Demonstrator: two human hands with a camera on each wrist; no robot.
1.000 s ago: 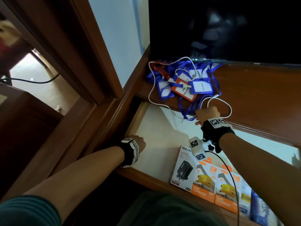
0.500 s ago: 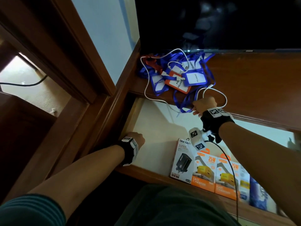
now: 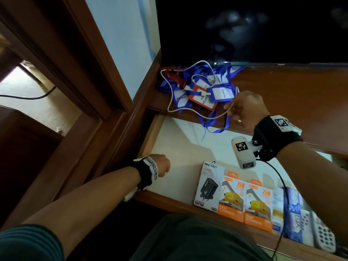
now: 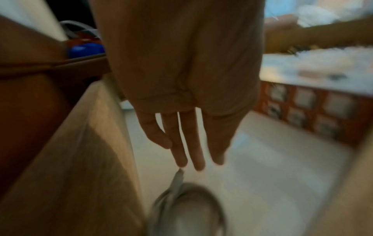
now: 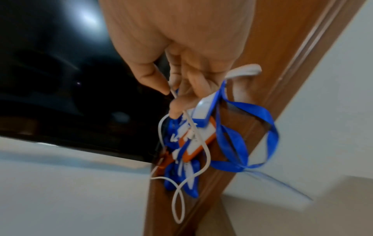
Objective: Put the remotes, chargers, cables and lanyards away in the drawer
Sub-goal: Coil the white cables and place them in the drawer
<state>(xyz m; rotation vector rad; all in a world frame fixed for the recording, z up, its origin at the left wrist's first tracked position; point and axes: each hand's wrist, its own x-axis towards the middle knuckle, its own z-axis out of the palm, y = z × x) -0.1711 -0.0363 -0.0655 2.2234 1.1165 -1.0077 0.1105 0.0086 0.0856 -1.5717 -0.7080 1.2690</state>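
Note:
A tangle of blue and orange lanyards [image 3: 199, 93] with badge holders lies in the corner of the wooden counter [image 3: 291, 91], and a white cable [image 3: 169, 102] loops over it. My right hand [image 3: 228, 110] hovers just right of the pile and pinches that cable between thumb and fingers. In the right wrist view the white cable [image 5: 203, 153] runs down from my right hand [image 5: 171, 95] across the lanyards [image 5: 193, 138]. My left hand [image 3: 163, 164] hangs in the front left corner of the open drawer [image 3: 180, 147]. Its fingers [image 4: 191, 159] are straight above a blurred pale loop [image 4: 185, 207].
Boxed chargers stand along the drawer's front: one white [image 3: 209, 187], two orange [image 3: 233, 200]. White remotes [image 3: 323, 234] lie at the front right. A dark TV screen [image 3: 244, 29] stands behind the counter. A wooden door frame [image 3: 75, 63] is at the left.
My right hand has risen from the counter's front edge and drawn the white cable's loop up and taut. My left hand has stayed in the drawer's corner.

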